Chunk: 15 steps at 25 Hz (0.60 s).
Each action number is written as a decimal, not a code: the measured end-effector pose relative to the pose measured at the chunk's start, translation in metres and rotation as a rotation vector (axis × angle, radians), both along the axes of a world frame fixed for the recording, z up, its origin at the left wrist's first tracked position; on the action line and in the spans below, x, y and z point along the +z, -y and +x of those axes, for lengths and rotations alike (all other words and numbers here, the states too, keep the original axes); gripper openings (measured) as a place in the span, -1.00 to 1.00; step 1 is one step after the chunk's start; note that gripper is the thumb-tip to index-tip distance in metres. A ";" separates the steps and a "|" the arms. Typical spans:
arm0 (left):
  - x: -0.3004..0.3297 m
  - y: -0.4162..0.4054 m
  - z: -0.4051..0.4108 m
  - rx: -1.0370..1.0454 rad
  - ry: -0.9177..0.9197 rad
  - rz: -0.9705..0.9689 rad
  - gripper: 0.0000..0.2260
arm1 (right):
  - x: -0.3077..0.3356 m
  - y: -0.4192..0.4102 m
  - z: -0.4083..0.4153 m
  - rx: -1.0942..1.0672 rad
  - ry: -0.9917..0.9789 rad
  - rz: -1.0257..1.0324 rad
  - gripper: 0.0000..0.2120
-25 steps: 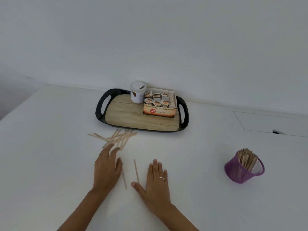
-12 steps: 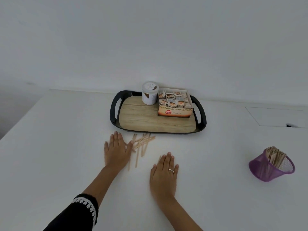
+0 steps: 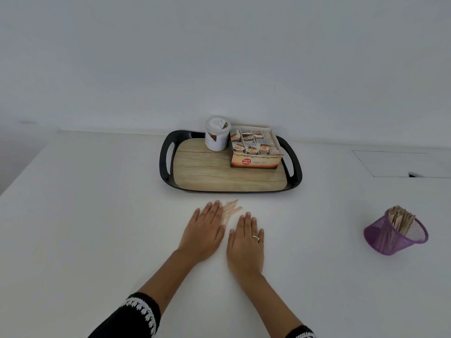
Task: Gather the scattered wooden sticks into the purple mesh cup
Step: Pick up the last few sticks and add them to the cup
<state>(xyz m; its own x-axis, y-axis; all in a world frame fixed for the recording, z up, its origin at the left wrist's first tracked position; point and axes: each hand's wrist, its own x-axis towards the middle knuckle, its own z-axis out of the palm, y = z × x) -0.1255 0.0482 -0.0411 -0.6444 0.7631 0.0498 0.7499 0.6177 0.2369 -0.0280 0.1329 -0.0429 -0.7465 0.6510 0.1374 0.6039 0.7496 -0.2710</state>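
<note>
Both hands lay flat with fingers straight, the left hand (image 3: 203, 231) and right hand (image 3: 245, 241) flanking the wooden sticks (image 3: 230, 211); these looked light, stiff and prone to slide, so best pinched mid-bundle.

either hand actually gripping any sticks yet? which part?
No. Left hand and right hand lie flat, fingers straight, on the table, flanking the wooden sticks. Nothing gripped.

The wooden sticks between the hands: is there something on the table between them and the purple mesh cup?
Nothing visible blocks the way. The wooden sticks lie between the left hand and right hand; bare white table runs from there to the purple mesh cup. The tray sits farther back, off that path.
</note>
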 end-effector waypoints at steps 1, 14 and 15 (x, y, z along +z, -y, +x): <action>0.002 -0.001 0.009 -0.002 0.012 0.011 -0.30 | 0.000 -0.001 0.005 0.007 0.006 -0.027 -0.42; 0.035 -0.008 0.097 0.271 0.928 0.577 -0.51 | 0.018 -0.033 0.079 -0.173 -0.630 -0.586 -0.71; 0.040 -0.004 0.096 0.281 1.028 0.606 -0.51 | 0.019 -0.035 0.083 -0.193 -0.632 -0.612 -0.74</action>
<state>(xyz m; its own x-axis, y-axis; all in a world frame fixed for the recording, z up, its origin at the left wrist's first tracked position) -0.0292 0.0520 -0.0015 -0.7315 0.6215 -0.2805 -0.0975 0.3119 0.9451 0.0548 0.1681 -0.0240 -0.5196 0.8512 0.0735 0.3065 0.2661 -0.9139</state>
